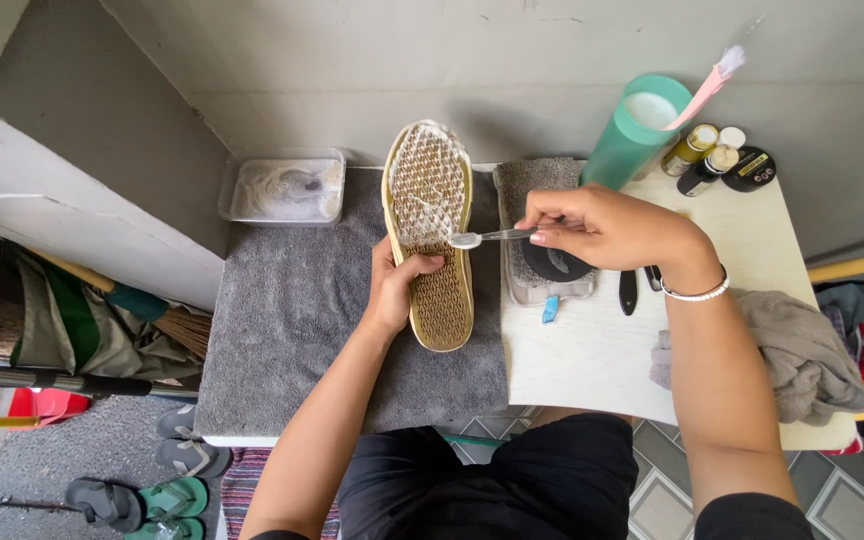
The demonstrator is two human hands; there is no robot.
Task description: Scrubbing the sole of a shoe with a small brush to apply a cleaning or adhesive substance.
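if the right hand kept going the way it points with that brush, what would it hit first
The right hand points left, so its brush would first meet the shoe sole held by the left hand; it looks about touching already, though depth is unclear.

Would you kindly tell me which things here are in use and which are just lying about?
In use: shoe held sole-up by left hand; brush in right hand; soapy tub; grey mat.
Lying about: cloth, bottles, green cup, sandals.

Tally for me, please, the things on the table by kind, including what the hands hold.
Shoe: 1
Brush: 1
Towels: 2
Rag: 1
Soapy tub: 1
Green cup: 1
Small bottles: 2
Round tin: 1
Total: 10
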